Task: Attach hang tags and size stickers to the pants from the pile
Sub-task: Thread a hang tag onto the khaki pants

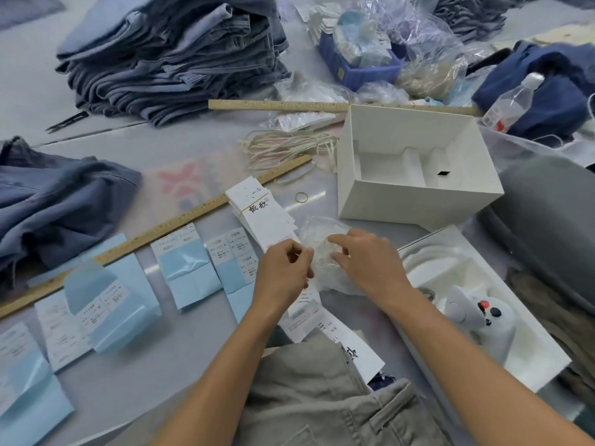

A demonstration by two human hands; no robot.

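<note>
Grey work table seen from above, both bare forearms reaching in from the near edge. Left hand: fingers curled, tips pinching the near edge of a crumpled clear plastic bag. Right hand: fingers bent down onto the same bag from the other side, gripping it; the two hands sit close together, the bag between them. Stack of white rectangular hang tags bound with a thin band: lying just beyond the left hand, its near end running under the knuckles; black printed characters on top. Loose white hang tags: lying below the wrists, one overlapping the khaki folded pants at the near edge, between the forearms. Light blue sticker sheets with white size labels: laid in a row left of the left hand, well apart from it at the far left end. Wooden ruler: running diagonally beyond the sheets. Pile of folded blue-grey denim pants: far left corner, well apart from the hands. Open white cardboard box: beyond the right hand. Bundle of cream strings: just left of the box.
</note>
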